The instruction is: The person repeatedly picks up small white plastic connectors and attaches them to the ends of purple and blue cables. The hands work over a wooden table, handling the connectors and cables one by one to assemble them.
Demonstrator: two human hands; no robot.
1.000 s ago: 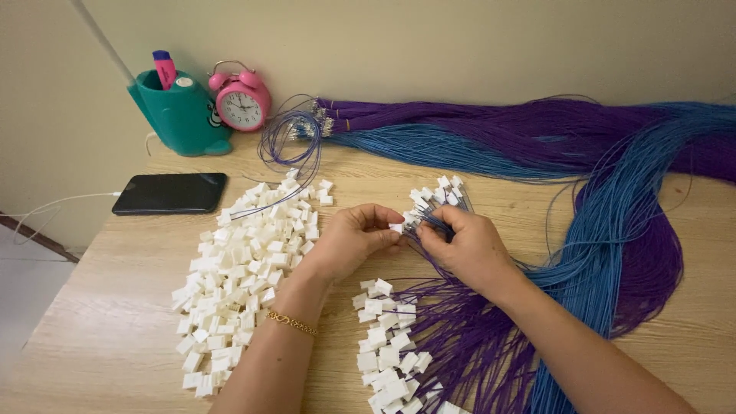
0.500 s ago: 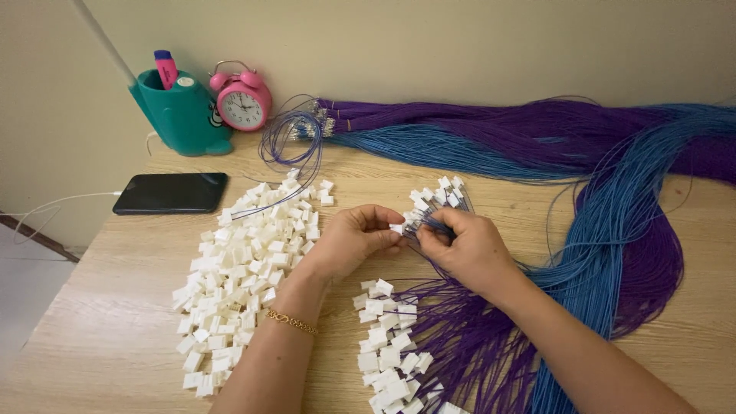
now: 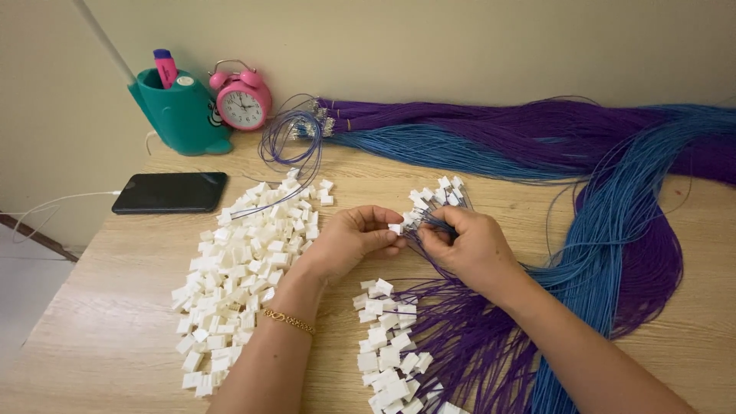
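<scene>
Head view looks down on a wooden bench (image 3: pixel 107 322). Far left of both hands lies a black phone (image 3: pixel 170 192) with a white cable running off the frame edge, and behind it a teal holder (image 3: pixel 178 113) and a pink alarm clock (image 3: pixel 242 100) stand against the wall. Just left of the left hand (image 3: pixel 349 244) spreads a loose pile of white connectors (image 3: pixel 245 268). That hand's grip is pinched on one small white connector (image 3: pixel 395 228), held between thumb and fingertips; how firmly it is held is hard to make out at this size. Touching it from the right, the right hand (image 3: pixel 468 245) is closed around thin purple wires (image 3: pixel 429 230), though its fingertips are curled under and hidden, so the exact wire cannot be told. Just beyond the hands sits a small cluster of fitted connectors (image 3: pixel 438 193). Below the hands, a row of finished connectors (image 3: pixel 387 345) on purple leads runs out of the bottom edge. Right of the right hand, long blue and purple wire bundles (image 3: pixel 613 230) curve across the bench and are cut off at the right edge.
</scene>
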